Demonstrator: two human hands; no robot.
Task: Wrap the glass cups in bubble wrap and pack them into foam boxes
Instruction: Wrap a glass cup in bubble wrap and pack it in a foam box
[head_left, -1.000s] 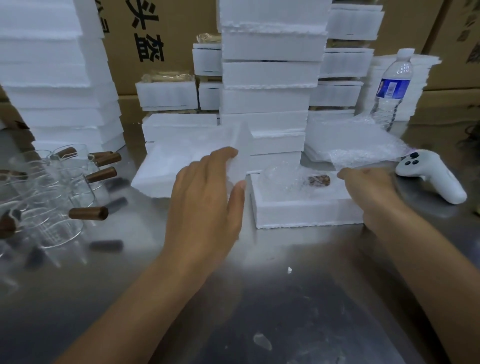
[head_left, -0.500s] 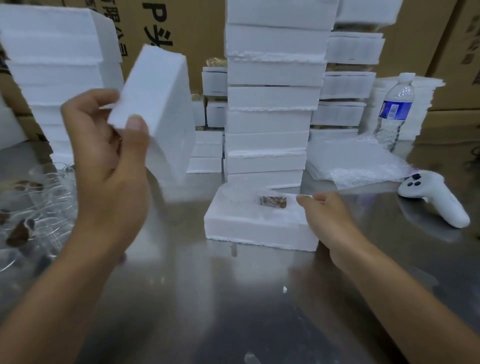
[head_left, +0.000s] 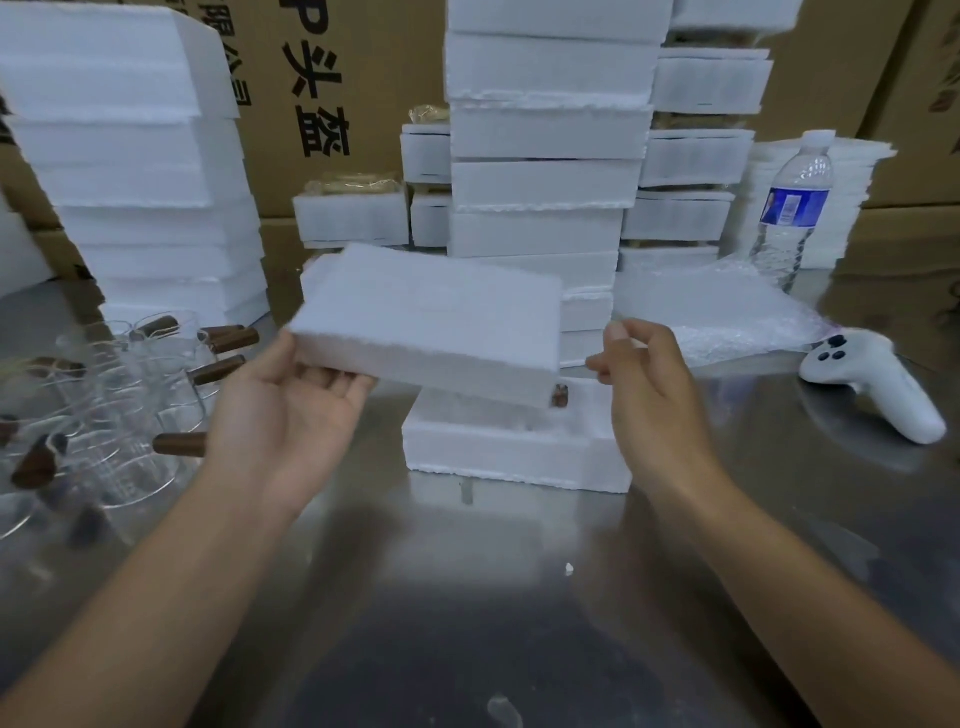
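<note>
My left hand (head_left: 291, 410) holds a white foam lid (head_left: 431, 322) from below at its left end, thumb against the edge, tilted above the table. Under its right half sits an open foam box (head_left: 509, 452) on the steel table. A brown cup handle (head_left: 560, 397) pokes out of that box; the rest of the cup is hidden by the lid. My right hand (head_left: 649, 384) hovers just past the lid's right end with loosely curled fingers, holding nothing. Several unwrapped glass cups with wooden handles (head_left: 130, 389) stand at the left.
Tall stacks of foam boxes (head_left: 545, 176) rise behind the open box and at the far left (head_left: 130, 171). Bubble wrap sheets (head_left: 727, 317), a water bottle (head_left: 789, 208) and a white controller (head_left: 872, 384) lie to the right. Cardboard cartons line the back.
My left hand has swung the foam lid down from upper left and turned it flat over the open box. My right hand has lifted off the box's edge.
</note>
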